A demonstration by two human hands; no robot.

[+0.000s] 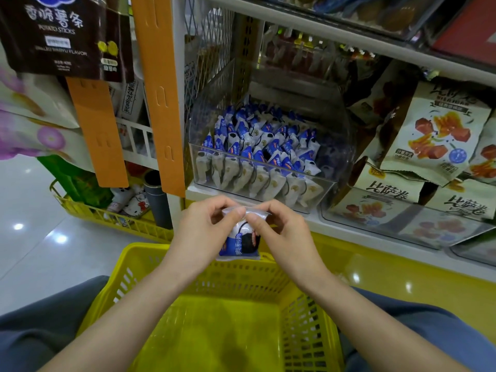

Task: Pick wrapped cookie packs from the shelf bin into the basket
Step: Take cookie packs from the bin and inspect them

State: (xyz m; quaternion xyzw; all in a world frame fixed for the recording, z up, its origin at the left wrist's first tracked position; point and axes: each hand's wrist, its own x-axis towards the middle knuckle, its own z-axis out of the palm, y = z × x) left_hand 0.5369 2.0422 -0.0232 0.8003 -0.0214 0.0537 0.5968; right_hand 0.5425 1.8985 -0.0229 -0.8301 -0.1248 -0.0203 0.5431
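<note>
Pinching the top seal of one pack (239, 244), left hand (204, 232) and right hand (284, 237) grip it between thumbs and forefingers; it hangs upright over the far rim of the basket (306, 331). Blue-and-white wrapper, dark cookie printed. Open yellow floor lies below; the clear bin (268, 181) stands just beyond
</note>
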